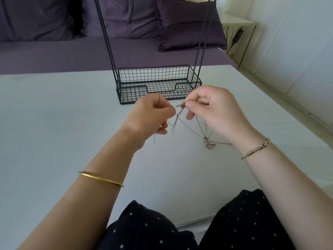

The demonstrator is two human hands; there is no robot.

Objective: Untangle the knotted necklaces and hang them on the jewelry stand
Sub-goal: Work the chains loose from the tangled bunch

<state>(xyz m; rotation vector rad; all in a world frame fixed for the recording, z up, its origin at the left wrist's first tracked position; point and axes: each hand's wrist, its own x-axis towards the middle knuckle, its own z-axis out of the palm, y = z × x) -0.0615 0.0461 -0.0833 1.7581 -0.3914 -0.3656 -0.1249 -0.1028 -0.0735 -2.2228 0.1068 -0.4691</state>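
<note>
We look down on a white desk (pixel 54 123), where both hands are raised just above the surface, wrists bent and fingers curled. The left hand (pixel 149 114) has its grip pinched on a thin strand, and the right hand (pixel 214 110) has its grip pinched on the knot of the tangled necklaces (pixel 182 105), just in front of the black wire jewelry stand (pixel 158 83). Loose chains droop from the knot to a heart pendant (pixel 209 146) by the right wrist.
</note>
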